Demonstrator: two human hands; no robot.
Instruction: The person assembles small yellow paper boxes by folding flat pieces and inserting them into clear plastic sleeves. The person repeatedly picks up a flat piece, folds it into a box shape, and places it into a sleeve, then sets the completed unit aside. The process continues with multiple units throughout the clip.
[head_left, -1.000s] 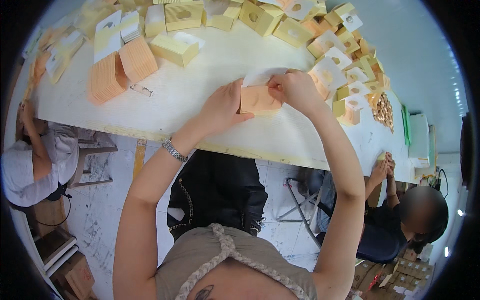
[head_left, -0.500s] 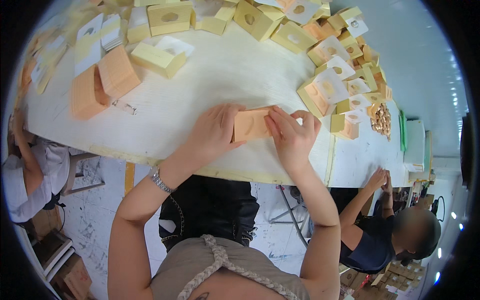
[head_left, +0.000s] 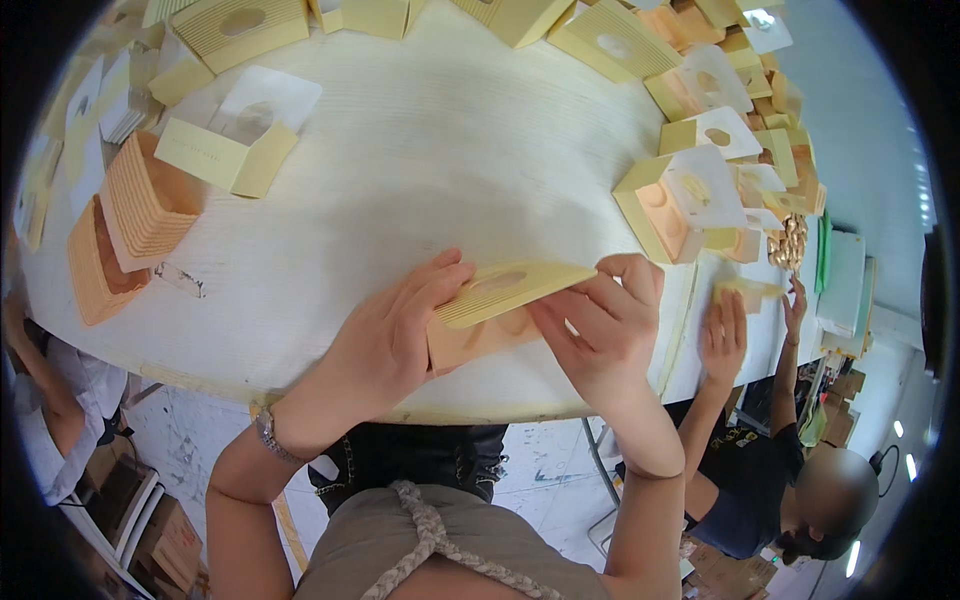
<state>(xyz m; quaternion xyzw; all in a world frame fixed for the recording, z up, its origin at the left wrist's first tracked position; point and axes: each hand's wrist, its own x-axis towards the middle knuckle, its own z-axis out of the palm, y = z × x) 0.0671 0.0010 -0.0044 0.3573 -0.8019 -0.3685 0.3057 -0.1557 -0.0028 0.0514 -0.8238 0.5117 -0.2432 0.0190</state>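
Between my two hands, above the near part of the table, is a small cardboard box with a peach moulded inside (head_left: pixel 470 347). Its pale yellow lid panel (head_left: pixel 520 292), which has an oval window, stands tilted over the peach part. My left hand (head_left: pixel 392 325) is closed round the box's left end. On the right, my right hand (head_left: pixel 605 325) pinches the lid panel's edge between thumb and fingers. The panel covers much of the box's inside.
Stacks of peach trays (head_left: pixel 150 215) and an opened yellow box (head_left: pixel 230 155) are on the left of the white table (head_left: pixel 400 150). Many yellow boxes (head_left: pixel 655 205) crowd the right. Beyond them lie copper-coloured pieces (head_left: pixel 788 240). A co-worker's hands (head_left: pixel 725 335) work at the far right.
The yellow lid panel now shows, raised over the peach part, where before mainly the peach surface was visible. My view has shifted. The co-worker's hands have moved apart.
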